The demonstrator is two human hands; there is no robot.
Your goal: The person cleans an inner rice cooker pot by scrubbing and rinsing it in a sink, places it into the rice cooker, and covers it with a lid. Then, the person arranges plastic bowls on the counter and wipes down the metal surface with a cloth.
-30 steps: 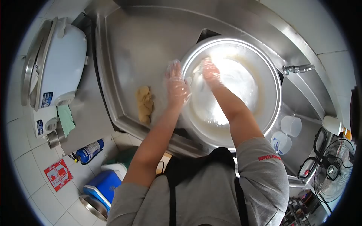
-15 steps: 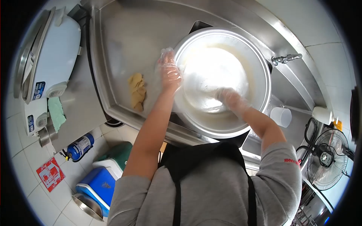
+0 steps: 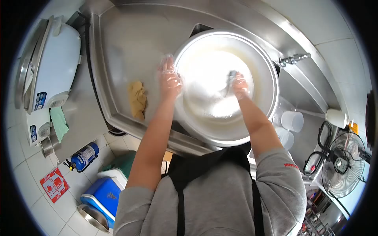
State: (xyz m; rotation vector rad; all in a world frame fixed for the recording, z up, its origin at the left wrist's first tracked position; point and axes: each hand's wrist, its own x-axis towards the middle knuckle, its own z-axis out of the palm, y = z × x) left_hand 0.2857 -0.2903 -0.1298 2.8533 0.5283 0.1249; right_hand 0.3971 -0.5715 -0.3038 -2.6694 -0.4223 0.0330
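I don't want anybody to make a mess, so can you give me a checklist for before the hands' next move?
1. Gloves on both hands: ok, clear plastic covers each one.
2. Left hand at the basin: ok, open beside its left rim; how hard it presses, if at all, cannot tell.
3. Right hand inside the basin: ok.
4. Grey thing by its fingers firmly held: cannot tell, it is blurred.
5. Cloth away from the basin: ok, it lies off to the left.
6. Basin clean: cannot tell, glare hides much of it.
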